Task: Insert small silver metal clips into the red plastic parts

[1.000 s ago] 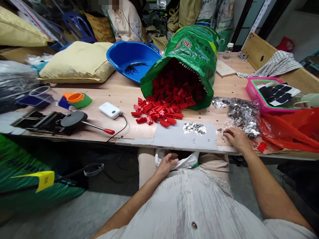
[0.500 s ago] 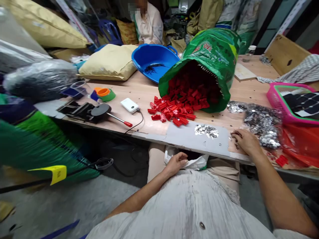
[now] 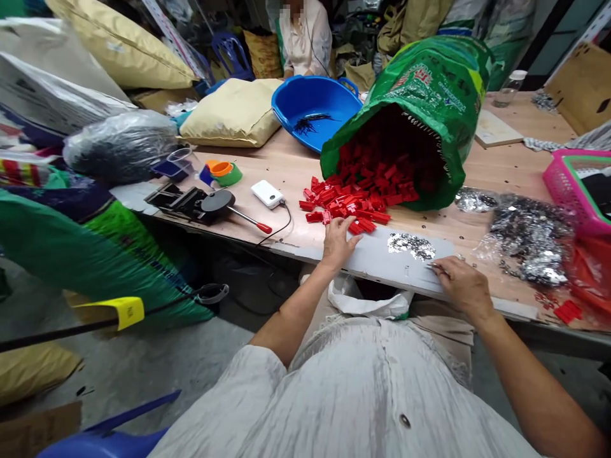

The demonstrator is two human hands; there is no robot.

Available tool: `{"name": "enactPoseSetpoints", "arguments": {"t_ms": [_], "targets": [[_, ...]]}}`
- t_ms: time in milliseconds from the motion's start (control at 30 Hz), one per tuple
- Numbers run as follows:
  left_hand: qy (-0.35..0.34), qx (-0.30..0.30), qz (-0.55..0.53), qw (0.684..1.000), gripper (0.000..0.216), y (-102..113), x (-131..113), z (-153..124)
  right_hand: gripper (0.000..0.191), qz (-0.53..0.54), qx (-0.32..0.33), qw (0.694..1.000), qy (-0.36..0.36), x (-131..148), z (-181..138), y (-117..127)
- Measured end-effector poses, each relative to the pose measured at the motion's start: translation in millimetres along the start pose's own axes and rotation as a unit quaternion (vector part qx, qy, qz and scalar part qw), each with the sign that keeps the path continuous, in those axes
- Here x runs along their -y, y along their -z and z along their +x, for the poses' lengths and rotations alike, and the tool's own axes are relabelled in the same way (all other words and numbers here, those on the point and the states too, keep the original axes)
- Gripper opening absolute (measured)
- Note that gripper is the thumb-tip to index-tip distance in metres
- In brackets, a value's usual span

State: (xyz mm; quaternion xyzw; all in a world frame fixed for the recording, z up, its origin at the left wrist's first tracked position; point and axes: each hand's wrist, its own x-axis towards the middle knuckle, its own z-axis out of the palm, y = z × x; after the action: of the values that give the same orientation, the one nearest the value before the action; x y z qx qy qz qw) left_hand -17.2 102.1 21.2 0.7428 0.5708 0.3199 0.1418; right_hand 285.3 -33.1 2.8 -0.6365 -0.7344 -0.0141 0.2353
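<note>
My left hand (image 3: 338,244) is at the near edge of a pile of red plastic pieces (image 3: 341,197), its thumb apart from the fingers. No piece shows in its grasp. Those pieces spill from the mouth of a green woven sack (image 3: 442,95) lying on its side. My right hand (image 3: 462,284) is over the right part of a grey sheet (image 3: 372,253), fingers pinched together. A small dark metal piece (image 3: 433,265) seems to stick out from its fingertips; its shape is too small to make out. Just beyond lies a patch of small shiny metal pieces (image 3: 411,245).
A white bag (image 3: 346,299) lies open on my lap under the table edge. At left are a lever tool (image 3: 214,207) and a white corded device (image 3: 267,194). Behind stands a blue basin (image 3: 315,108). Bagged metal parts (image 3: 529,235) and a pink basket (image 3: 573,191) occupy the right.
My left hand has risen from the white bag on my lap to the red pieces. My right hand has shifted from the dark bits at right onto the grey sheet. The view has turned slightly left.
</note>
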Motion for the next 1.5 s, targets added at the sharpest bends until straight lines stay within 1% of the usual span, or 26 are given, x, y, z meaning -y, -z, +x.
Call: {"name": "enactPoseSetpoints", "arguments": {"t_ms": [100,200,300,400,533,633,667,700,767,833,867,967,1033,1167,1233,1400,1500], "targets": [[0.003,0.018,0.043,0.999,0.049,-10.8,6.7,7.2,0.023,0.010,0.038,0.999,-0.005,4.1,-4.6,2.3],[0.008,0.029,0.049,0.998,0.040,-17.5,9.8,9.8,0.025,0.033,0.042,0.998,-0.040,-3.5,-6.7,7.5],[0.012,0.021,0.045,0.999,0.031,-19.4,9.8,11.8,0.024,0.034,0.044,0.997,-0.057,-8.3,-6.5,9.0],[0.006,0.022,0.026,0.999,0.022,-15.5,8.8,11.0,0.022,0.027,0.064,0.996,-0.057,-4.6,-5.5,6.4],[-0.014,0.019,-0.043,0.999,0.022,-3.6,6.0,0.9,0.019,0.015,0.077,0.995,-0.054,-0.2,-4.9,1.4],[-0.005,0.019,-0.167,0.986,0.030,4.5,-0.9,-12.0,0.018,0.014,0.077,0.996,-0.042,-2.2,-5.0,-0.9],[0.007,0.025,-0.228,0.973,0.034,6.4,-4.5,-16.8,0.018,0.017,0.073,0.996,-0.038,-2.5,-4.8,-1.0],[0.020,0.037,-0.297,0.954,0.039,8.0,-8.9,-21.6,0.018,0.023,0.068,0.997,-0.037,-2.2,-4.6,-0.5],[0.046,0.073,-0.423,0.902,0.049,11.0,-19.1,-31.0,0.017,0.047,0.057,0.996,-0.049,1.4,-3.6,2.2],[0.068,0.105,-0.502,0.856,0.057,14.3,-29.9,-39.3,0.016,0.092,0.048,0.992,-0.073,9.0,-1.8,7.0],[0.078,0.120,-0.525,0.839,0.060,16.2,-35.0,-43.0,0.016,0.117,0.044,0.989,-0.084,13.9,-0.5,9.8],[0.093,0.152,-0.570,0.802,0.062,22.1,-47.4,-51.6,0.018,0.192,0.019,0.976,-0.099,30.9,5.5,18.6],[0.108,0.169,-0.605,0.771,0.059,25.6,-53.1,-55.8,0.021,0.230,0.000,0.968,-0.098,42.8,10.8,24.0],[0.176,0.232,-0.684,0.669,0.037,29.5,-59.7,-63.0,0.022,0.276,-0.016,0.957,-0.087,67.7,21.9,32.7],[0.204,0.245,-0.709,0.629,0.033,29.5,-60.7,-66.2,0.019,0.293,-0.016,0.953,-0.079,79.9,26.0,35.0],[0.257,0.255,-0.741,0.565,0.032,25.7,-59.0,-71.4,0.014,0.324,-0.007,0.944,-0.054,100.8,29.1,34.2],[0.268,0.271,-0.751,0.539,0.032,22.7,-58.0,-72.7,0.016,0.321,-0.010,0.945,-0.061,105.2,27.8,33.1]]}}
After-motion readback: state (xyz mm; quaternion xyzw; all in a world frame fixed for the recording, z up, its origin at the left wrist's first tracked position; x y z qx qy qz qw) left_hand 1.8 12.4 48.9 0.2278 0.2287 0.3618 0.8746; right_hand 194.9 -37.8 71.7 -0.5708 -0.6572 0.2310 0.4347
